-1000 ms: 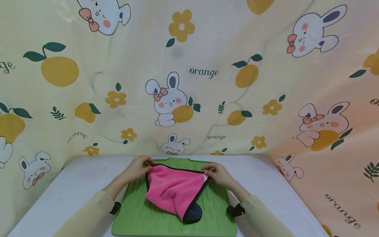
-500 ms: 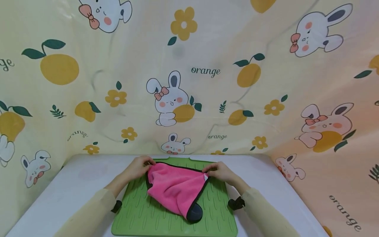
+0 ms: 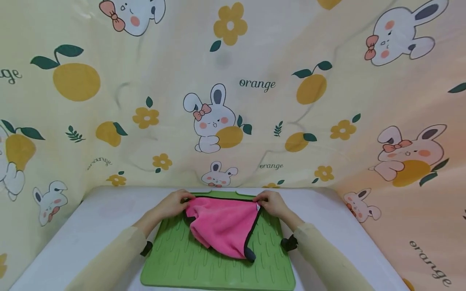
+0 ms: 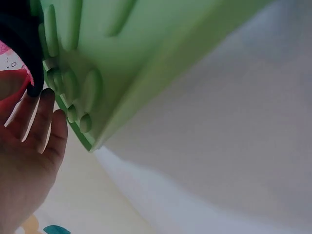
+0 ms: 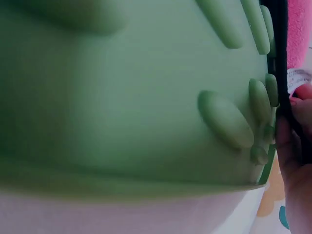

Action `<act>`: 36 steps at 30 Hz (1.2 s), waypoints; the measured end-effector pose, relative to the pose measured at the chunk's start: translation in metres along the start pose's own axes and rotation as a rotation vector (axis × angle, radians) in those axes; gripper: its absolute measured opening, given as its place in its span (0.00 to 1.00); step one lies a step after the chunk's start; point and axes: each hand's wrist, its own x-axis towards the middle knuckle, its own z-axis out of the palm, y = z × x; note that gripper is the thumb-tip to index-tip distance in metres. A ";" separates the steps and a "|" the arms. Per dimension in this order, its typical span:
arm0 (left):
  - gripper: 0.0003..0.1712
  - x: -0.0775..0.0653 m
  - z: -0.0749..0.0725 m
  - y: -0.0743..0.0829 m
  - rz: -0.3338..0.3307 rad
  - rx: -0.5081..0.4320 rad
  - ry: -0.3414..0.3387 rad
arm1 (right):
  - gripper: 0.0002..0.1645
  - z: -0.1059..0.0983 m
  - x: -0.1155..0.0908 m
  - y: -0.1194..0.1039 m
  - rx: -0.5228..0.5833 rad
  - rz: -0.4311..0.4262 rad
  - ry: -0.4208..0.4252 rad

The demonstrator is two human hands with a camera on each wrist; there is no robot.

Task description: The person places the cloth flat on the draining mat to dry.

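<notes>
My left hand (image 3: 176,203) and right hand (image 3: 272,203) each pinch a far corner of the pink cloth (image 3: 225,226), fingers clamped at its black edging (image 3: 225,198), over the green mat (image 3: 171,262). It looks light, soft and floppy; gripping both corners should curb its sagging.

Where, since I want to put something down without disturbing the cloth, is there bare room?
White table lies bare outside each sleeve, toward the patterned sheet. The green mat is bare between its near edge and the pink cloth. It's crowded at the mat's far end, where the left hand and right hand hold the cloth.
</notes>
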 end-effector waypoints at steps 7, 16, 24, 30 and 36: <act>0.20 0.005 -0.002 0.003 0.020 0.044 -0.035 | 0.13 -0.001 0.007 0.005 -0.046 -0.080 0.003; 0.25 0.009 0.003 0.006 -0.038 0.222 -0.144 | 0.14 0.003 0.010 0.007 -0.078 -0.061 -0.009; 0.25 0.008 0.006 0.007 -0.059 0.241 -0.163 | 0.13 0.008 0.014 0.007 -0.122 -0.024 -0.009; 0.27 0.005 0.006 0.006 -0.039 0.231 -0.131 | 0.10 0.006 0.011 0.003 -0.115 0.041 -0.007; 0.28 0.003 -0.002 0.007 0.008 0.201 -0.091 | 0.14 -0.011 -0.002 -0.016 -0.015 0.086 0.004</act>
